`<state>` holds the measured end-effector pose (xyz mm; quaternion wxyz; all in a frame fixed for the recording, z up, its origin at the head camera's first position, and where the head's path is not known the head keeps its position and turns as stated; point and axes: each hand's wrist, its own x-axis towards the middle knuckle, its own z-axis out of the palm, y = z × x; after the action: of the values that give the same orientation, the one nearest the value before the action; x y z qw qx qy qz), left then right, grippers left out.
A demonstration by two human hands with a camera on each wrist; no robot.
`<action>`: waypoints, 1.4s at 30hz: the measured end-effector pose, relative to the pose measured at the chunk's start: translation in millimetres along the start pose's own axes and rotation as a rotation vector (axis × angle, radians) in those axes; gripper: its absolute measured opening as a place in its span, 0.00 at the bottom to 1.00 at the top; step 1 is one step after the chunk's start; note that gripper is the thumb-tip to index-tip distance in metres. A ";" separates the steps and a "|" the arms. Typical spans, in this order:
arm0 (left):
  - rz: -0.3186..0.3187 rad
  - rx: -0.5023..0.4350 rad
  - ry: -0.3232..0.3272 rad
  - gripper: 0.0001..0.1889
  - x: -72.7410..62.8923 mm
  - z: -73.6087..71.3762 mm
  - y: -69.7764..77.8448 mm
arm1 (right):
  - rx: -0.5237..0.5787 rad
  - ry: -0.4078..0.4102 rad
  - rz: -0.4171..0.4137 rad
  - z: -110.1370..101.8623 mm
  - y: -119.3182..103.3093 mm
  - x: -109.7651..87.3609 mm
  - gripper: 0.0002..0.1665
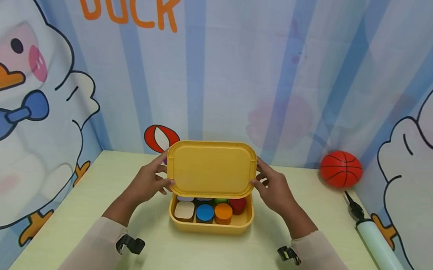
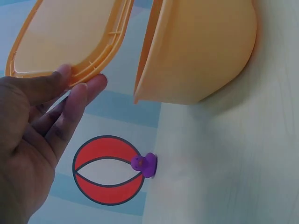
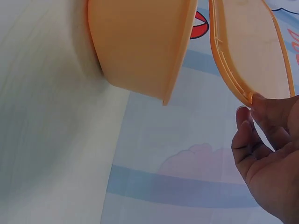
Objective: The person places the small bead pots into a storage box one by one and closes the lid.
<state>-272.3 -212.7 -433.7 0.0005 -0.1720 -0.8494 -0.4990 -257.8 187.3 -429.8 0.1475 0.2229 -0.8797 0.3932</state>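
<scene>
A yellow plastic lid [image 1: 211, 168] is held up, tilted, above the back of a matching yellow box [image 1: 209, 227]. My left hand [image 1: 151, 181] pinches the lid's left edge, thumb [image 2: 63, 77] on the face toward me. At the opposite edge my right hand [image 1: 274, 188] pinches it the same way. Inside the box sit a cream piece [image 1: 184, 211], a blue round piece [image 1: 205, 213], an orange round piece [image 1: 223, 213] and a red one [image 1: 237, 205]. Further pieces behind them are partly hidden by the lid. Both wrist views show a gap between lid and box rim.
A small purple duck [image 2: 145, 164] stands at the table's back edge, mostly behind my left hand in the head view. At the back right is a red ball [image 1: 341, 169]. A pale green hand pump [image 1: 383, 252] with a black nozzle lies along the right side.
</scene>
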 end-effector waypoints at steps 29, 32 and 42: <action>0.050 -0.184 -0.178 0.55 -10.3 5.6 15.7 | 0.333 -0.128 0.149 4.2 -9.0 -1.0 0.36; 0.068 -0.127 -0.190 0.61 -11.3 7.5 15.0 | 0.317 -0.120 0.137 4.1 -10.2 -2.5 0.35; 0.106 -0.058 -0.161 0.63 -15.4 10.7 7.2 | 0.322 -0.205 0.028 4.2 3.1 -11.4 0.52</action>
<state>-253.9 -205.0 -435.7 -0.0461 -0.2561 -0.8217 -0.5070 -249.9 189.1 -439.4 0.0142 0.2703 -0.8188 0.5063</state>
